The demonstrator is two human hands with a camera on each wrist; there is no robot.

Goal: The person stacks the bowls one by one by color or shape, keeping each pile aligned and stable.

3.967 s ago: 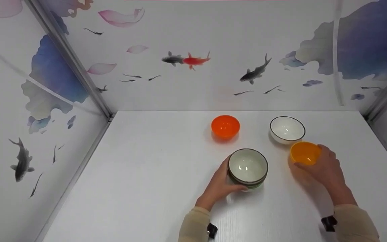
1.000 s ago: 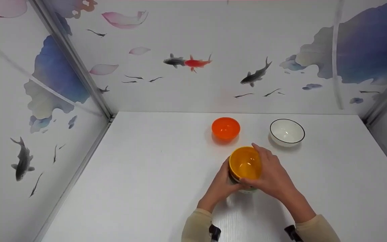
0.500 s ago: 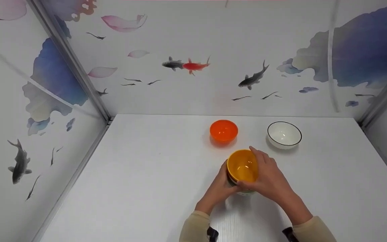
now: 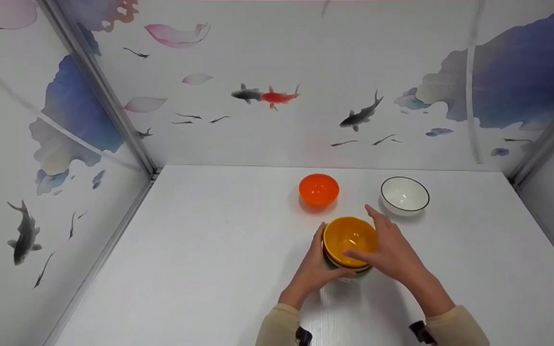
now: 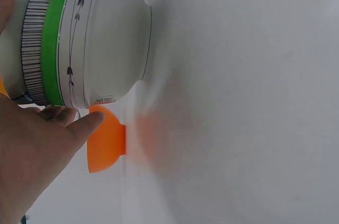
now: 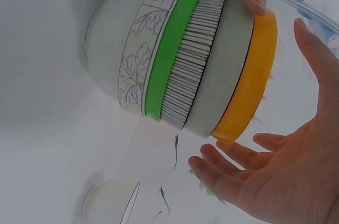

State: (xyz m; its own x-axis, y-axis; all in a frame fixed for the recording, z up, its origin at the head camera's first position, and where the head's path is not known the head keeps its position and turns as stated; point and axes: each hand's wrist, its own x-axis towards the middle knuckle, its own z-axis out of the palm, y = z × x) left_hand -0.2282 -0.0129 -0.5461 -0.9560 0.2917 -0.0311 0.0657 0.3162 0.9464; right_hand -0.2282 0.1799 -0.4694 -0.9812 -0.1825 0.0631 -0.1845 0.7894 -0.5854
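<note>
A yellow bowl (image 4: 346,233) sits on top of a nested stack of bowls. Below it the right wrist view shows a pale bowl (image 6: 225,65), a black-striped band, a bright green band (image 6: 172,57) and a white floral bowl (image 6: 135,65) at the bottom. My left hand (image 4: 316,266) grips the stack from its left side, thumb across the near side. My right hand (image 4: 395,250) is just right of the yellow bowl, thumb and fingers spread, holding nothing. In the right wrist view its fingertips are close to the yellow rim; whether any touches is hard to tell.
An orange bowl (image 4: 319,191) stands behind the stack. Right of it is a white bowl with a dark rim (image 4: 404,196). The white table (image 4: 200,250) meets a back wall (image 4: 306,57) and side walls printed with fish and petals.
My right hand carried the yellow bowl from the right onto the stack, and its fingers have now spread off it. My left hand has kept its grip on the stack.
</note>
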